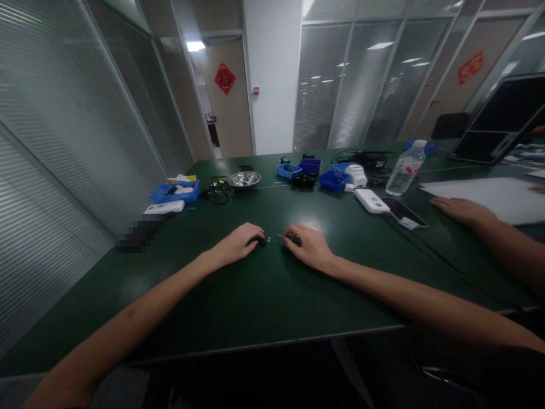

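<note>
My left hand [239, 243] rests on the green table with its fingers curled round a small black part [260, 242], most of it covered by the fingers. Facing it, my right hand [311, 247] is closed on the dark handle of a small screwdriver [293, 239]. Its thin metal shaft points left, toward the gap between the hands. In that gap is a tiny green-and-white piece [268, 240], close to the black part; whether they touch I cannot tell.
Behind the hands stand a metal bowl [244, 180], a blue tray [288, 171], another blue tray [333, 180] and a left blue basket [174, 193]. Rightward are a white power bank [371, 201], a phone [404, 212], a water bottle [406, 169] and another person's hand [464, 210] by white sheets.
</note>
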Available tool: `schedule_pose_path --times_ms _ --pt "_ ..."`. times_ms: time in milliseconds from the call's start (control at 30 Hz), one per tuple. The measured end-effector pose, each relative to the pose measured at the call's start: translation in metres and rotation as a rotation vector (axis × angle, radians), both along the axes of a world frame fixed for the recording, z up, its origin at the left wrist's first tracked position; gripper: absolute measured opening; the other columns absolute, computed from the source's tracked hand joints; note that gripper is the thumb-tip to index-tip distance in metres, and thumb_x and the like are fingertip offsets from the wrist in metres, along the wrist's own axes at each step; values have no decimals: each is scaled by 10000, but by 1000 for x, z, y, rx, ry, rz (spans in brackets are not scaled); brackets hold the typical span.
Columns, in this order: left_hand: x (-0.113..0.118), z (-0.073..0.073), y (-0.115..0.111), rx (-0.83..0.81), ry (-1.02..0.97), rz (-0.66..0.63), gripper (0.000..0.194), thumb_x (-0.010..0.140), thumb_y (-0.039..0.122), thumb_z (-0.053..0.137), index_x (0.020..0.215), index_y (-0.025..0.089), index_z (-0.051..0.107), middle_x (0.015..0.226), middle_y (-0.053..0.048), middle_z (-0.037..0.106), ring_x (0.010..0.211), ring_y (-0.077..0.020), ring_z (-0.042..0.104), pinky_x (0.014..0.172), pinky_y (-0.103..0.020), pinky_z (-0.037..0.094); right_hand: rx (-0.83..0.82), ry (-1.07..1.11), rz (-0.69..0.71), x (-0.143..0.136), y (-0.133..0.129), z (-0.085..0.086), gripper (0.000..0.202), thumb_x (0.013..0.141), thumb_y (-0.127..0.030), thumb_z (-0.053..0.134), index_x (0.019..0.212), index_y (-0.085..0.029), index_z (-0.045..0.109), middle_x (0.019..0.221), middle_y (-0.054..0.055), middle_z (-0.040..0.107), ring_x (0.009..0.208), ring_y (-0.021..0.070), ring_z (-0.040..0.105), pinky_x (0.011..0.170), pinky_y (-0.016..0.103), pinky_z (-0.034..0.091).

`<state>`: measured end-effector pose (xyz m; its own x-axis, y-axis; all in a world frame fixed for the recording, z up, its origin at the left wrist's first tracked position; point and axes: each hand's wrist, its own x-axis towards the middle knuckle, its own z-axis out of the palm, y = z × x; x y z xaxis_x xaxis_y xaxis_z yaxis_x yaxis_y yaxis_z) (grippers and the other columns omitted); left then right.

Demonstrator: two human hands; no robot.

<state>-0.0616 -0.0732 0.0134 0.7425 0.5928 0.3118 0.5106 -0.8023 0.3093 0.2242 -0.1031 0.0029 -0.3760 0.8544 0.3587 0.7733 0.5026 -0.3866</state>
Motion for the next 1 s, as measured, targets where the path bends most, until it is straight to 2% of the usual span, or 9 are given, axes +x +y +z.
schedule_pose_path --times_ms 133,233,367,500,700,767,833,900,1000 --pt "13 4 19 110 150 -99 287 1021 114 539 1274 179 658 1293 -118 703 1232 -241 639 1087 -429 499 -10 7 8 1 -1 2 152 1021 -322 628 1113 -230 706 1066 56 708 884 195 643 737 308 435" --pt "21 2 22 160 200 -140 306 1024 99 520 1298 160 640 1349 -138 685 1258 -253 635 1093 -432 492 -2 15 8 1 0 1 145 1014 -315 634 1106 -230 708 1045 48 709 884 195 646 747 309 441" --pt "19 -2 18 83 133 -108 312 1039 121 508 1320 181 631 1361 -128 681 1257 -243 643 1100 -428 493 8 30 2 0 0 0 150 1017 -321 629 1104 -232 712 1039 47 713 892 200 653 763 316 451" --pt "18 1 17 -6 75 -129 293 1044 161 522 1300 200 661 1380 -124 673 1300 -250 618 1132 -437 472 11 41 -5 0 0 3 150 1018 -321 628 1099 -227 711 1040 58 723 902 210 660 771 326 465" --pt "21 8 18 -84 75 -149 261 1031 226 579 1265 218 693 1200 -108 717 1138 -243 670 1023 -400 523 10 49 4 1 -1 4 142 1017 -314 628 1094 -227 709 1047 55 724 901 205 662 773 323 468" --pt "11 7 18 -71 81 -131 263 1035 245 576 1268 225 696 1200 -106 712 1130 -240 668 1018 -398 521 19 47 4 2 0 2 137 1016 -315 632 1088 -226 708 1034 51 721 894 204 660 769 323 463" --pt "-11 5 19 -65 63 -66 290 1040 260 564 1302 236 686 1235 -102 702 1150 -234 661 1031 -398 515 13 45 12 2 1 1 141 1016 -321 634 1095 -229 706 1036 50 719 891 203 658 767 323 462" --pt "-44 2 22 -78 40 50 330 1038 281 557 1347 247 667 1281 -91 689 1172 -229 657 1040 -401 515 8 46 21 3 1 0 148 1019 -326 631 1104 -231 705 1041 48 719 891 203 657 768 324 462" --pt "-106 1 32 -99 44 292 373 1011 334 576 1359 239 669 1308 -85 692 1148 -248 672 1017 -418 531 14 52 24 3 1 0 146 1020 -326 630 1102 -230 703 1056 50 721 895 203 657 767 324 464"
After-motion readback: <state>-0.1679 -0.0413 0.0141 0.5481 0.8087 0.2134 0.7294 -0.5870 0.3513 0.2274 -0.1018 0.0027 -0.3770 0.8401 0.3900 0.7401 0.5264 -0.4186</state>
